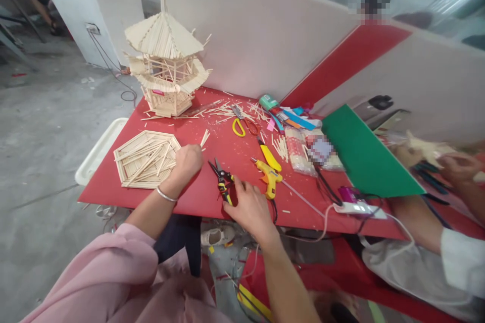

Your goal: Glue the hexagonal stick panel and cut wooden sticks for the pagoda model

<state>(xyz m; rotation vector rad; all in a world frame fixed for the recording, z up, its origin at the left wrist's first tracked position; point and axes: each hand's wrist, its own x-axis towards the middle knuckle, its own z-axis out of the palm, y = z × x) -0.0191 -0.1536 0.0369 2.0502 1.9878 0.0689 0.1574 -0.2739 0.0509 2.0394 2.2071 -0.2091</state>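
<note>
Red tabletop [212, 197]: it is carrying loose wooden sticks [223, 109], offcuts and sawdust across its middle.
Left hand [186, 161]: it is curling shut, fingertips pinching a short stick [205, 138] just beside the hexagonal stick panel [146, 157].
Right hand [250, 208]: it is lying on the front edge, fingers loosely bent and closing around the handles of the black-and-yellow cutting pliers [222, 180].
Work done, by judgement: the stick pagoda [165, 58] is standing at the back left corner with both roof tiers in place; the hexagonal panel is lying flat with its frame closed.
Work left, by judgement: the panel infill is looking only partly laid, with gaps showing between sticks.
Surroundings: a yellow glue gun [270, 177] is lying just right of the pliers, yellow-handled scissors [242, 123] behind it, a green sheet [364, 154] to the right.
Obstructions: the glue gun's lead and a power strip [359, 208] are crowding the right hand's side.
Other person: a co-worker's hand [460, 166] is working well apart at far right.
</note>
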